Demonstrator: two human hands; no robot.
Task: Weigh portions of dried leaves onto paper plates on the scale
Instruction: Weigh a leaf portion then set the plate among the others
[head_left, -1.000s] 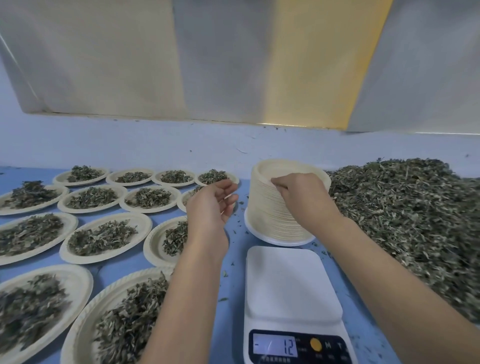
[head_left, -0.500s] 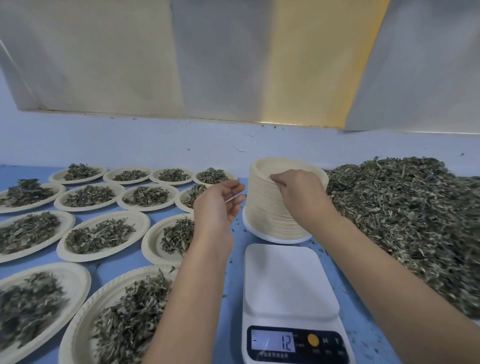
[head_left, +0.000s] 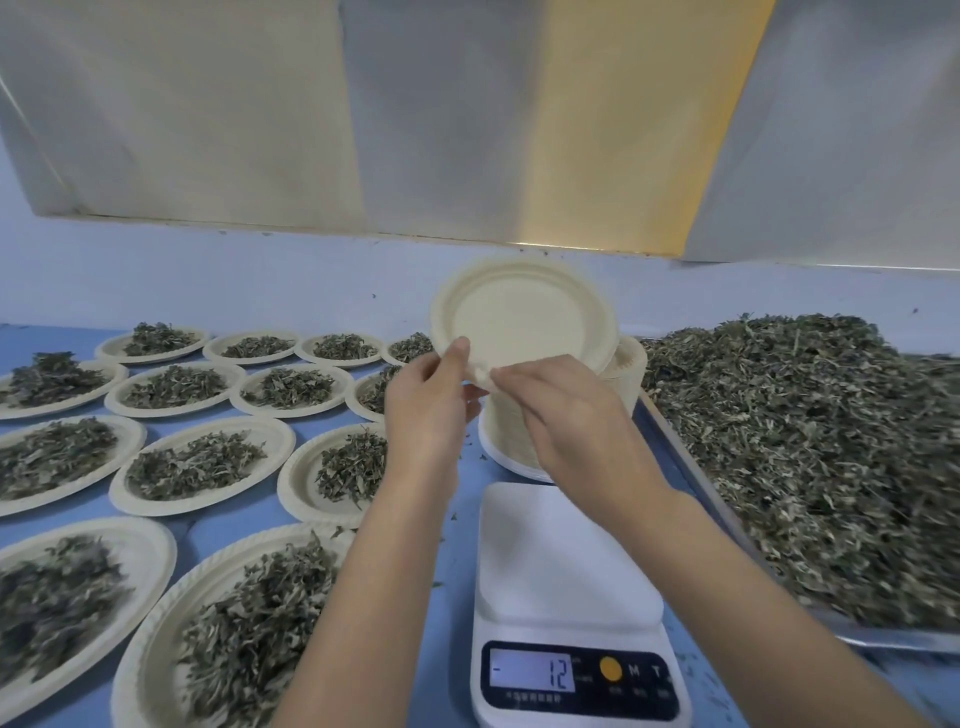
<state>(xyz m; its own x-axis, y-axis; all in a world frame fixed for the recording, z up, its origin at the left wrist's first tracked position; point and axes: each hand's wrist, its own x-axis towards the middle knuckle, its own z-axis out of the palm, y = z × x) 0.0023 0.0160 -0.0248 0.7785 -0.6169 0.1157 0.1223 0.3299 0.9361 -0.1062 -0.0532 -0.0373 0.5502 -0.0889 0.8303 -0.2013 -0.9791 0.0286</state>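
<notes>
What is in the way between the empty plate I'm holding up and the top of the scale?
Nothing visible. The left hand and right hand pinch the empty plate at its near rim, above the plate stack; the scale platform in front of the stack is bare. Only your own wrists cross that path.

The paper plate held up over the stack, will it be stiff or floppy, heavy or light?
Probably stiff: the paper plate holds its round shape though the left hand and right hand pinch only its lower rim. Likely very light, since fingertip pinches carry it. Empty, it could slide easily on the smooth scale platform.
</notes>
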